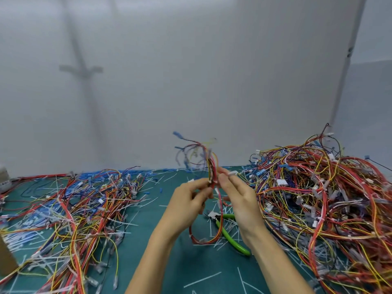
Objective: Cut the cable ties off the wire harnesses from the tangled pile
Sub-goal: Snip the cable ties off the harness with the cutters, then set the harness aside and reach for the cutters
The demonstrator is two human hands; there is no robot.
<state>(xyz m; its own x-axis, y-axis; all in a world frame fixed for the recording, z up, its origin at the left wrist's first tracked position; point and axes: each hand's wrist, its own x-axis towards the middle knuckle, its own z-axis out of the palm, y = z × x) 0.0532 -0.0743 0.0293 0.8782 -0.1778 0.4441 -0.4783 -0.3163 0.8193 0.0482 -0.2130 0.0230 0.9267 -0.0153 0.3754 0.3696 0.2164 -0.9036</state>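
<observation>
A wire harness of red, yellow and blue wires is held upright above the green mat, its upper ends blurred. My left hand pinches it from the left and my right hand pinches it from the right, fingertips nearly meeting. A red loop of the harness hangs below the hands. Green-handled cutters lie on the mat under my right wrist. The tall tangled pile sits at the right.
A flatter spread of wire harnesses covers the left of the green mat. Cut white cable ties lie scattered over the mat. A grey wall stands behind. A brown box corner shows at the left edge.
</observation>
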